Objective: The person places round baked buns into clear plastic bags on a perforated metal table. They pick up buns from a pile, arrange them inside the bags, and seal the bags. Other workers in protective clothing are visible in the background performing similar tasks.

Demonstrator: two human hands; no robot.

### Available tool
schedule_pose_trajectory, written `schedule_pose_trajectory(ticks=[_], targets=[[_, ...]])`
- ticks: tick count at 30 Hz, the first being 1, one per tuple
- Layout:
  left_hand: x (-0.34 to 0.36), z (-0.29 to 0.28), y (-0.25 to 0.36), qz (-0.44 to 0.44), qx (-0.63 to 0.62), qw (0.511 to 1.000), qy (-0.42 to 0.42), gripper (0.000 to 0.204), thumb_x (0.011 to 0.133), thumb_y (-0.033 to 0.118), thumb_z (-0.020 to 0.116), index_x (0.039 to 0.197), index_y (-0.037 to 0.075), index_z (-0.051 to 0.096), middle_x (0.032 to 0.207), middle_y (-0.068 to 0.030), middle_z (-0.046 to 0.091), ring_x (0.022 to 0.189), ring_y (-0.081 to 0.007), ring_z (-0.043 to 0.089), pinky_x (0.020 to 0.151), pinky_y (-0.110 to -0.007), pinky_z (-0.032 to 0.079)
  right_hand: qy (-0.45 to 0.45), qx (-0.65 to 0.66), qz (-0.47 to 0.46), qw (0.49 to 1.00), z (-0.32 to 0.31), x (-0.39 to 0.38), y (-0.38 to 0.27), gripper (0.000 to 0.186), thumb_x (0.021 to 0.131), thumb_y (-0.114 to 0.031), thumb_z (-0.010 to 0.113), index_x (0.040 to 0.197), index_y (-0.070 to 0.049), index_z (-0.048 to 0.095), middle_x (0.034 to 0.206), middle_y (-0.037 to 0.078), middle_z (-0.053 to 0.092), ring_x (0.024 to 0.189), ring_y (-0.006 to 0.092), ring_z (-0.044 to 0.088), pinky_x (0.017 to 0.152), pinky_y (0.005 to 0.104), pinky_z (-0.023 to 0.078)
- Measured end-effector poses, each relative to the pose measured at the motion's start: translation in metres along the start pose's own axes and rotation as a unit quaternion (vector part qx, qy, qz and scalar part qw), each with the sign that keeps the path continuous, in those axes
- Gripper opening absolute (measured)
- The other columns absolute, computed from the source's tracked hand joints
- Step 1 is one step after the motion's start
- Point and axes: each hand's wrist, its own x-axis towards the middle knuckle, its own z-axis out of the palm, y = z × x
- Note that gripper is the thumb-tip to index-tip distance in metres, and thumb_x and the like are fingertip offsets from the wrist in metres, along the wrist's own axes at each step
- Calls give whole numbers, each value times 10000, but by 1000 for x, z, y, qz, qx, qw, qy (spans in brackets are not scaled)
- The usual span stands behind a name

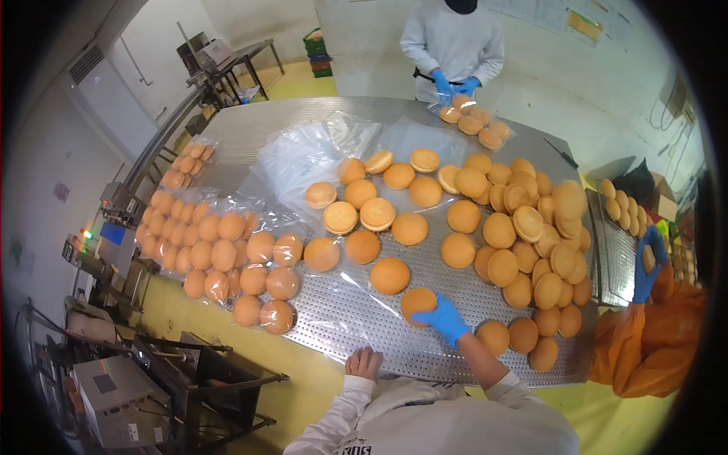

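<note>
My right hand (447, 318), in a blue glove, grips the edge of a round golden bun (418, 305) near the front of the perforated metal table (326, 318). My left hand (364, 362) is bare and rests on the table's near edge, its fingers lying on the metal with nothing in them. Ahead of the held bun lies another bun (390, 275), and several more spread toward the middle. To the right of my right hand, a large heap of buns (523, 227) covers that side. Clear plastic bags (303, 155) lie in a loose pile beyond the middle.
Bagged buns (220, 254) fill the table's left side, with another bag (186, 163) farther back. Across the table a co-worker (453, 45) in blue gloves handles a bag of buns (474, 121). An orange-sleeved person (644, 341) stands at right beside a rack (614, 258). Machinery (121, 402) stands at left.
</note>
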Motion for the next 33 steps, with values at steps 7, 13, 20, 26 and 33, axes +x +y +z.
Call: schedule_pose_trajectory(ticks=[7,13,20,26,33], targets=[[-12,-7,-45,94,-71,993,15,425,735,167,638,1142,132,520,1333,-158,427,1111,-400,461,906,-541,396,-77,140,-24,987,36,101,-58,602,701,-407,734,1154,-42,579,1076,88,625,951,170,597,803,307,474],[-22,20,-96,87,-206,975,3,276,759,128,637,1016,52,570,1086,-141,580,940,-303,551,873,-463,434,-82,-475,-232,845,90,66,-116,671,648,-486,731,1143,-56,592,1271,213,464,1132,305,484,962,389,389],[41,-38,-29,-59,-293,921,-249,248,872,247,532,985,38,603,860,-92,628,781,-211,568,726,-329,458,-100,-5,-131,986,15,41,-54,600,739,-351,688,1198,-1,524,1222,162,526,1085,275,539,935,379,427],[68,-9,52,-40,-366,928,-59,334,817,315,617,984,26,596,989,-159,634,888,-228,600,738,-371,479,-140,439,61,886,-11,-62,16,510,834,-234,601,1259,16,468,1221,131,548,1098,216,544,956,351,433],[98,61,0,-183,-608,773,5,184,891,213,532,897,31,561,815,-100,570,743,-193,552,678,-374,470,-114,371,140,911,-1,-55,63,546,851,-372,572,1248,-8,481,1240,126,537,1113,236,534,974,386,423]])
